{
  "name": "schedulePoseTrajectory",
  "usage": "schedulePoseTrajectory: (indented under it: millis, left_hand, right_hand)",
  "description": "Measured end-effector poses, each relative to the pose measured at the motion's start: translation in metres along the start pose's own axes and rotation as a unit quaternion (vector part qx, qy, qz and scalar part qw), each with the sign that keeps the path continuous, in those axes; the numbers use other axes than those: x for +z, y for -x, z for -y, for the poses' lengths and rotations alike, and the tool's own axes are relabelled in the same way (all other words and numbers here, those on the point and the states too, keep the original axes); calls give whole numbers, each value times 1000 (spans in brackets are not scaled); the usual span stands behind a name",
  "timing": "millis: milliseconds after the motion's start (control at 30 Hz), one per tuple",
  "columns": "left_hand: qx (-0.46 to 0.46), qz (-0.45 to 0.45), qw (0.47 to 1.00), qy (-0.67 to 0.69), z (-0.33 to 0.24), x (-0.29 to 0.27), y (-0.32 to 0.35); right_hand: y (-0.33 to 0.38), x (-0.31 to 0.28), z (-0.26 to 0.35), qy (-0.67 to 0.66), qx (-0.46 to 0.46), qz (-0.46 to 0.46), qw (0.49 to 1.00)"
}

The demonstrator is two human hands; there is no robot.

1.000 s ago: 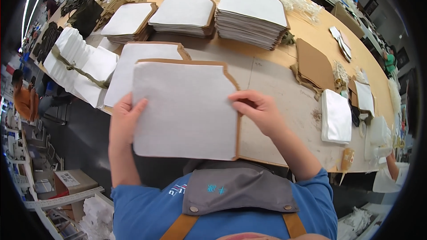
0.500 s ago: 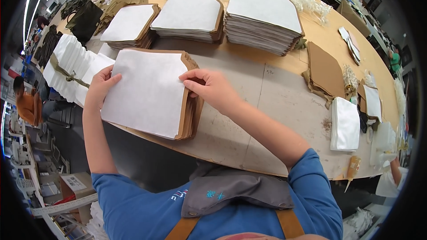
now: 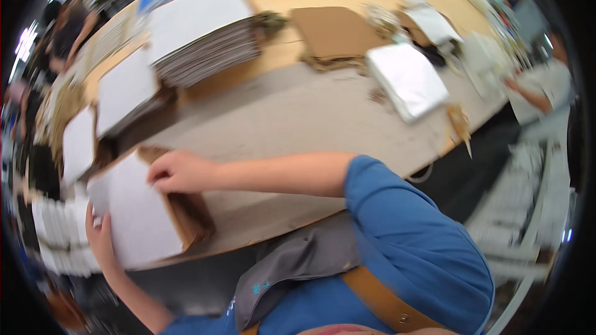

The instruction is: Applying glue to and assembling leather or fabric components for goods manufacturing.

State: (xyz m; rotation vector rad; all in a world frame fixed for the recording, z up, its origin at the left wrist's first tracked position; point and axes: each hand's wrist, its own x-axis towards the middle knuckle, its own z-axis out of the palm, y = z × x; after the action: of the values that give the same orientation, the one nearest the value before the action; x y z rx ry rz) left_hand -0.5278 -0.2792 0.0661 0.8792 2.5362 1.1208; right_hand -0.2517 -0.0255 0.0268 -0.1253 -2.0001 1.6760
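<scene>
One white-topped stack (image 3: pixel 139 208) near left is held by the half-curled left hand (image 3: pixel 99 236) and touched by the curled right hand (image 3: pixel 180 172), whose grip is too blurred to tell. Far left is crowded by three similar stacks (image 3: pixel 202 22); brown panels (image 3: pixel 338 30) and a white pile (image 3: pixel 406 80) are laid rightward.

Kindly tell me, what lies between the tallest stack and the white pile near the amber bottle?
The head view shows a brown stack and greenish bundle.
</scene>
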Motion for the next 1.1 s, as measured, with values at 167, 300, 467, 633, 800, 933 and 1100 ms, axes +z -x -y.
schedulePoseTrajectory:
  millis: [167, 300, 467, 633, 800, 933, 1100]
  left_hand:
    - [214, -147, 940, -222, 1, 16, 10]
    - [224, -261, 922, -179, -54, 24, 63]
    - [351, -256, 887, -158, -93, 82, 126]
    - [439, -55, 892, -89, -130, 167, 174]
    - [503, 101, 856, -64, -182, 231, 204]
    - [499, 227, 836, -16, -222, 280, 212]
    - [419, 437, 793, 60, -293, 359, 218]
  right_hand:
    - [40, -20, 36, 13, -98, -51, 994]
    - [99, -67, 88, -2, -82, -32, 996]
    - [171, -130, 135, -6, 160, -153, 975]
    - [238, -215, 68, 312, 54, -350, 882]
    - [350, -322, 78, 446, 123, -532, 709]
    - [461, -369, 110, 668, 262, -508, 476]
    - [525, -384, 113, 647, 461, -431, 427]
